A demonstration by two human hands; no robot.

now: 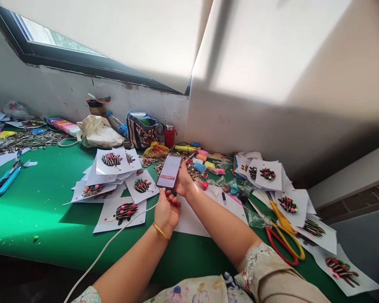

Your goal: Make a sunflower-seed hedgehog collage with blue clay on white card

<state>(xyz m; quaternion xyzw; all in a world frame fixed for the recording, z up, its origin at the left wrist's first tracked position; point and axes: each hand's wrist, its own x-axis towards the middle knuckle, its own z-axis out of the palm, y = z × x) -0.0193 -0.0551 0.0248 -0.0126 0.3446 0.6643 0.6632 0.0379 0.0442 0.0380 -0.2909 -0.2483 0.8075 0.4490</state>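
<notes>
Inspected with the smartphone (169, 171) as dial centre, held above the green table (50, 198) with its lit screen toward the camera. Found the right hand (184, 181) at 4 o'clock, fingers clamped on the right edge of the smartphone. Found the left hand (166, 212) at 6 o'clock, fingers curled beside the lower end of the smartphone; cannot tell whether closed on anything. Noted a gold bracelet (160, 232) above that hand. Traced a white cable (105, 247) from 7 o'clock up to the left hand; unable to see its end.

Recorded a left stack of cards (111, 160) at 9 o'clock and a right stack of cards (268, 174) at 3 o'clock, both bearing dark striped figures with coloured dots. Logged a single card (121, 213) between 7 and 8 o'clock, near the left hand. Located a white sheet (189, 216) at 5 o'clock, with a black pen (224, 199) at 4 o'clock. Sighted red-and-yellow-handled scissors (269, 221) farther out at 4 o'clock, and a red bottle (169, 136) at 12.
</notes>
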